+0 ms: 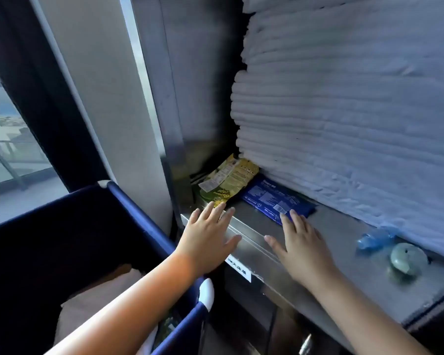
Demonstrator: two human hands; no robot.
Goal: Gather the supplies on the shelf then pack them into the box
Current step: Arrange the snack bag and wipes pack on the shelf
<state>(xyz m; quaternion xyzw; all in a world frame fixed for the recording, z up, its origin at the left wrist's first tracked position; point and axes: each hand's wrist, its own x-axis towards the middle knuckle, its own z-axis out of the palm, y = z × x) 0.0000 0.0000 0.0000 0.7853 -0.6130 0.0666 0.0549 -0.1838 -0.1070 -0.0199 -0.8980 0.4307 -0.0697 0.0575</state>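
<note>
On the steel shelf lie a yellow-green snack bag at the left end and a flat dark blue packet beside it. My left hand reaches over the shelf's front edge with straight fingers, its fingertips at the near end of the snack bag. My right hand is also flat and spread, its fingertips touching the near edge of the blue packet. Neither hand holds anything. A dark blue fabric box stands to the lower left, below the shelf.
A tall stack of folded white linen fills the shelf behind the packets. A crumpled blue plastic item and a round greenish object sit further right. A white label is stuck on the shelf front. A window is at the left.
</note>
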